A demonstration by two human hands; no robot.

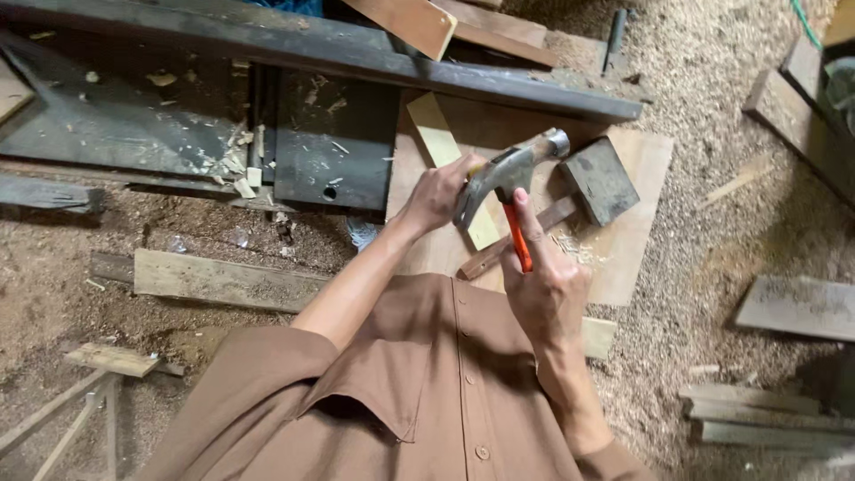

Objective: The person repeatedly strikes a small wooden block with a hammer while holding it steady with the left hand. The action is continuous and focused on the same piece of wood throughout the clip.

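My right hand [545,287] grips the red handle of a claw hammer [509,175], whose steel head is raised above a pale narrow wood strip [438,135]. My left hand [438,192] rests on that strip and steadies it on a flat plywood board [634,223]. A dark wooden mallet [595,183] lies on the board just right of the hammer head, its handle running down toward my right hand.
A long dark metal beam [294,43] and a dark steel plate [334,142] lie beyond the board. Sawdust covers the floor. Loose planks [214,281] lie to the left, and more wood offcuts [797,307] sit at the right.
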